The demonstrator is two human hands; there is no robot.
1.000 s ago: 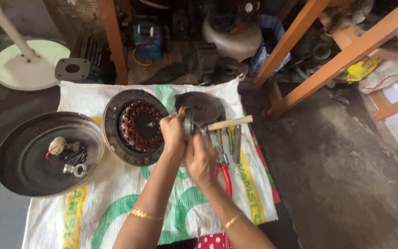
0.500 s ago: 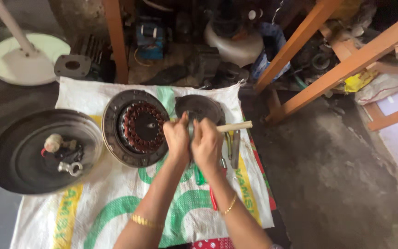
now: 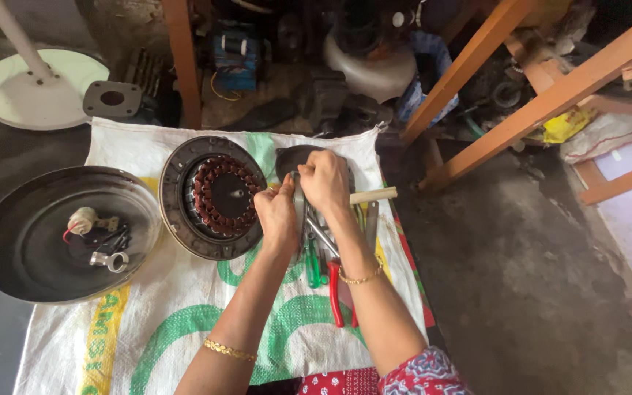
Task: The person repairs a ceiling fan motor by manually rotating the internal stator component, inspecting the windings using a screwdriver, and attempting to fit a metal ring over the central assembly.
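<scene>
Nearest me, red-handled pliers [image 3: 334, 292] lie on the woven sack [image 3: 170, 329]. Above them my left hand [image 3: 278, 216] and right hand [image 3: 325, 179] are both closed around a small metal part [image 3: 298, 196], held over the tool pile. Beyond sit the motor stator [image 3: 213, 196], a dark round cover [image 3: 294, 155] and a wooden handle [image 3: 374, 194].

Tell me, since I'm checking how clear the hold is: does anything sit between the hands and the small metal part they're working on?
Nothing visible does. The left hand and right hand both close directly on the small metal part, above the pliers and the sack.
</scene>
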